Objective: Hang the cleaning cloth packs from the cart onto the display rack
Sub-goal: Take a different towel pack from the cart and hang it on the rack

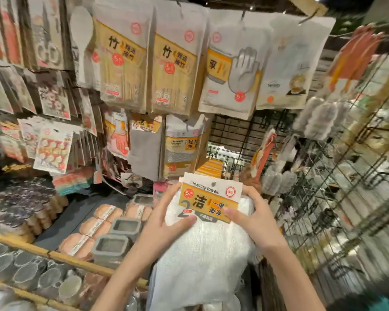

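With my left hand (166, 223) and right hand (252, 218) both gripping the white cleaning cloth pack (208, 223) just below the grey cloth pack (146, 151) on the display rack (238, 133), I could miss the peg, since the card's hang hole (213, 184) looks small and the neighbouring packs crowd close.

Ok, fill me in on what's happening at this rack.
A person is holding a pack of white cleaning towels in front of a crowded display rack. The left hand grips its left side, the right hand grips its right edge, thumbs on the yellow label. The pack is not yet hung; its hang hole sits below the grey cloth pack and sponge pack already hanging.
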Tool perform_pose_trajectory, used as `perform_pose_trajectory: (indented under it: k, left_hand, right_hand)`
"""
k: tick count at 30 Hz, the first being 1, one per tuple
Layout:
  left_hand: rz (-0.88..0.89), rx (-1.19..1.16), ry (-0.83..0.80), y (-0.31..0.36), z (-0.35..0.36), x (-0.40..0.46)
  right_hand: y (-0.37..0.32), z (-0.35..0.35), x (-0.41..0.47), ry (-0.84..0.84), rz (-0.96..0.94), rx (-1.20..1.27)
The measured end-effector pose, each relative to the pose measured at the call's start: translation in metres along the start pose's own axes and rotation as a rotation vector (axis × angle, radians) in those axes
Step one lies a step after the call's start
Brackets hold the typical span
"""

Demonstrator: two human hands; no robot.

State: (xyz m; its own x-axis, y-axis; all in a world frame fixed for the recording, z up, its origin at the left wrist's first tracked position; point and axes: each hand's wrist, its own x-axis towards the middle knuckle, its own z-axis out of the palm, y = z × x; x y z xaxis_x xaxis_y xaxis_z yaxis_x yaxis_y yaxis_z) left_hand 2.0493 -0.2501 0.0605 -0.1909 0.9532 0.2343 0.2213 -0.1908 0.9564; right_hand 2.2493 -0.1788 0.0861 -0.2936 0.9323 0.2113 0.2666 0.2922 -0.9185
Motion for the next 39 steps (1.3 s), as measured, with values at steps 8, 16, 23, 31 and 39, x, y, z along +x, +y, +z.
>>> perform_pose_trajectory:
  k: [8,16,23,31,39]
  left_hand:
    - [-0.022,0.004,-0.131,-0.024,0.017,0.023]
    - [-0.015,-0.044,-0.086,-0.022,0.039,0.039]
    - [-0.114,-0.16,0.047,-0.027,0.039,0.048]
    - [-0.097,-0.177,0.129,-0.029,0.025,0.065]
    - [-0.088,-0.038,0.084,-0.036,-0.002,0.089]
  right_hand:
    - [0.031,-0.014,0.001,0.052,0.088,0.16]
    - [0.043,-0.035,0.018,0.06,-0.001,0.161]
    - [0.048,-0.047,0.049,0.022,0.096,0.283]
    - [0.035,-0.033,0.083,-0.044,0.133,0.27]
    - [0.022,-0.025,0.104,0.023,0.012,0.166]
